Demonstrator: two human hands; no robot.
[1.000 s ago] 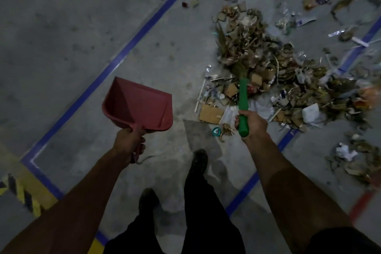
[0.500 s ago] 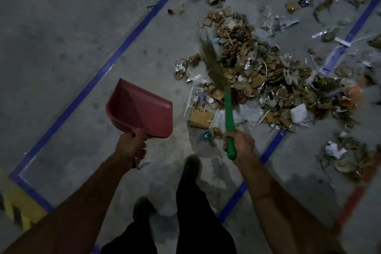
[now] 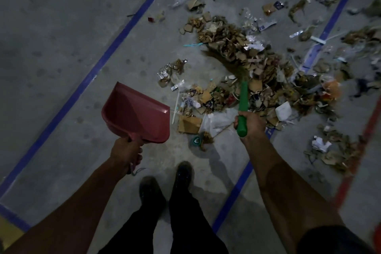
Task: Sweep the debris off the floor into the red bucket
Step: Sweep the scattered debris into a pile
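Gripping a red dustpan [image 3: 137, 114] by its handle in the left hand [image 3: 125, 152], raised off the floor [image 3: 61, 37]; clutching a green-handled broom [image 3: 242, 105] in the right hand [image 3: 250, 122], bristles buried in the debris [image 3: 257, 72] ahead. No bucket visible.

A loose heap of brown cardboard scraps, torn paper and plastic wrappers [image 3: 253, 72] sprawls over the grey concrete floor [image 3: 61, 37] from 12 to 3 o'clock. A green-handled broom with straw bristles [image 3: 242, 99] lies angled into the heap, bristles buried toward 12 o'clock. A red plastic dustpan [image 3: 138, 115] sits at 9 o'clock of the heap, tilted, mouth facing the nearest scraps.
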